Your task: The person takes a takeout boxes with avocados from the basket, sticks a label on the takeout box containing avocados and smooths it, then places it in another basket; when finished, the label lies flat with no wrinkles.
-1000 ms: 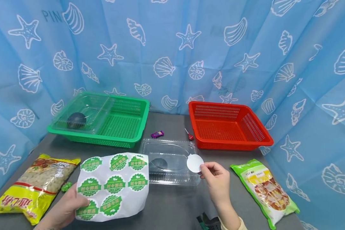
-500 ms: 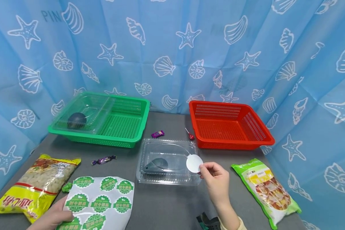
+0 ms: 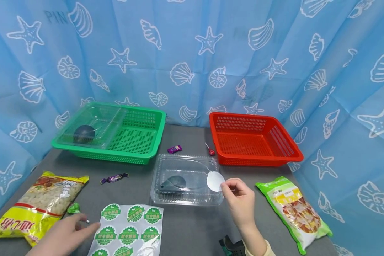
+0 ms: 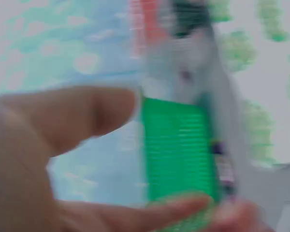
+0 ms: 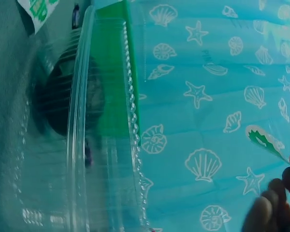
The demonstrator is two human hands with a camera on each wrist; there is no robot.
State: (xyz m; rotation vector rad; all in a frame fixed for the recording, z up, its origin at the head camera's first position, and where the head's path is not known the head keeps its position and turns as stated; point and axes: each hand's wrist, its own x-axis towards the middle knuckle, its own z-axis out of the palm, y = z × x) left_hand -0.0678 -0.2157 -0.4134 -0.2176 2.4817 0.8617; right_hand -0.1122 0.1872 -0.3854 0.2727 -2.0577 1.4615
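Note:
My right hand pinches a round sticker by its edge, white side toward the head camera; its green printed face shows in the right wrist view. The sticker is over the right part of a closed clear plastic box, which has a dark, rounded object inside. A sheet of green round stickers lies on the table in front of the box. Just left of the sheet, my left hand is held with thumb and fingers apart, gripping nothing. The left wrist view is blurred.
A green basket holding another clear box stands back left; a red basket stands back right. Food bags lie at both sides. Wrapped candies and lollipops are scattered about.
The left hand has lowered the sticker sheet to the table, let go and moved off to its left. The right hand with the sticker has hardly moved.

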